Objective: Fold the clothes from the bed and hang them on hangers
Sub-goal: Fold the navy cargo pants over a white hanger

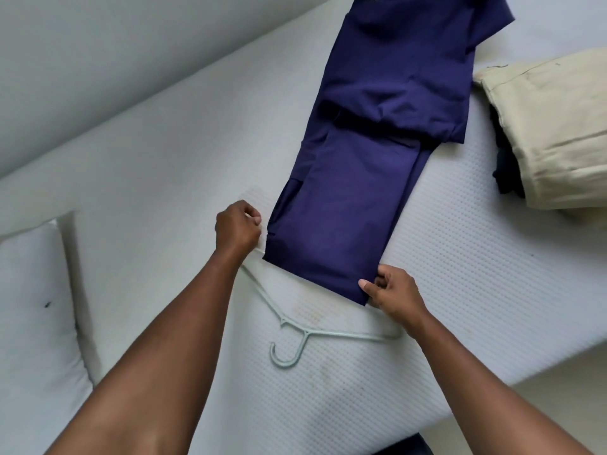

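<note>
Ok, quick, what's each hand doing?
Left hand: fingers curled beside the navy garment; what it holds cannot be told.
Right hand: pinching the navy garment's near corner.

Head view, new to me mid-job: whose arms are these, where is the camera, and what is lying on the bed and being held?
There is no machine: a person works with bare hands, and the one camera sits on their head, looking down. On the white bed lies a navy garment, folded into a long strip, its near end meeting a pale hanger. The right hand pinches the navy garment's near corner. The left hand is curled at the hanger's left end and seems to grip it. A beige garment lies to the right, a pillow to the left.
</note>
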Motion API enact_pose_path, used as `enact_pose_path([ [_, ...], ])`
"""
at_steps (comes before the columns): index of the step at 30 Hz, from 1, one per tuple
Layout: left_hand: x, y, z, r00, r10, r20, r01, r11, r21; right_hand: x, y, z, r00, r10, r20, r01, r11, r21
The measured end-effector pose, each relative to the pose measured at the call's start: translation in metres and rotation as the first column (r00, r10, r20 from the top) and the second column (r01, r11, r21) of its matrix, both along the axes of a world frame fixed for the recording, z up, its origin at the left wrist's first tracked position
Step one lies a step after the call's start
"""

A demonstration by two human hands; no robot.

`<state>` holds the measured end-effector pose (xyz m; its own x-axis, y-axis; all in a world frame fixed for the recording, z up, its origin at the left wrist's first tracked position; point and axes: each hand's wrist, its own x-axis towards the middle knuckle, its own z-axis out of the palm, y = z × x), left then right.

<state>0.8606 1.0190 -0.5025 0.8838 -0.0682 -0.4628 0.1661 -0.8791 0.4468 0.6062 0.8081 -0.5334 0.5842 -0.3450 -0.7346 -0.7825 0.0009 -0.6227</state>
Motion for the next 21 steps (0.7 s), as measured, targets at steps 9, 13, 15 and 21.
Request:
enact_pose_path([
  [9,-0.025,0.017,-0.001,0.988,-0.078,-0.134,0.059,0.989,-0.135,-0.008,0.017,0.017,1.0,-0.012,0.024,0.014,0.997,-0.074],
  [13,-0.026,0.017,-0.001,0.983,-0.167,-0.072,0.164,0.985,-0.044,-0.005,0.023,0.013,1.0,-0.003,-0.009,0.002,0.993,-0.119],
  [15,-0.028,0.014,-0.002,0.97,-0.234,-0.062,0.236,0.972,0.019,-0.007,0.027,0.014,0.998,-0.055,0.005,0.055,0.988,-0.143],
  [21,-0.027,0.023,0.003,0.906,-0.423,-0.01,0.415,0.883,0.221,-0.021,0.037,0.019,0.981,-0.192,0.007,0.188,0.952,-0.243],
])
